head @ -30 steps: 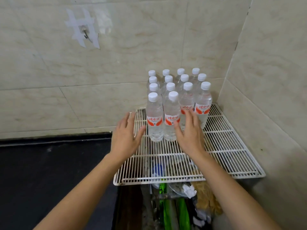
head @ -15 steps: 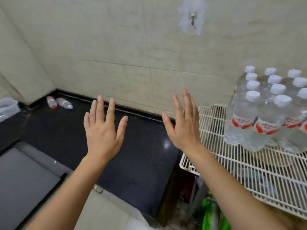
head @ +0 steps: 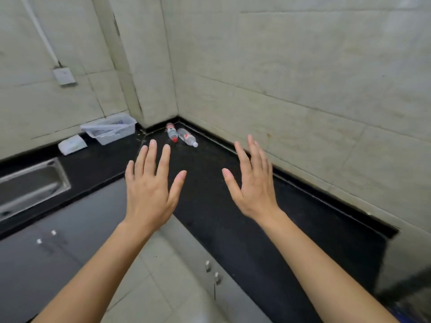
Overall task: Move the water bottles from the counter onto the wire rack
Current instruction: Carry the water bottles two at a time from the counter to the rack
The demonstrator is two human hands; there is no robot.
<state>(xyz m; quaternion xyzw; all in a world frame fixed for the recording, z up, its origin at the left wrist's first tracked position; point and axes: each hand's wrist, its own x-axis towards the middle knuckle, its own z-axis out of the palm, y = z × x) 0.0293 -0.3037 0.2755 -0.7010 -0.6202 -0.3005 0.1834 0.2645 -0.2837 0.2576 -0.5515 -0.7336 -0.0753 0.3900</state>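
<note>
Lying side by side in the far corner of the black counter [head: 221, 206], the left bottle [head: 172, 133] and the right bottle [head: 187, 137] of water are left to move. The left hand [head: 151, 185] and the right hand [head: 254, 185] hover spread and empty, well short of them. The wire rack is out of view, so its load can't be told.

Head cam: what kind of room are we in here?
Most likely a small kitchen: a black L-shaped counter runs along tiled walls, a steel sink is set into it at the left, and grey cabinet doors sit below. Two water bottles lie in the counter's far corner.
</note>
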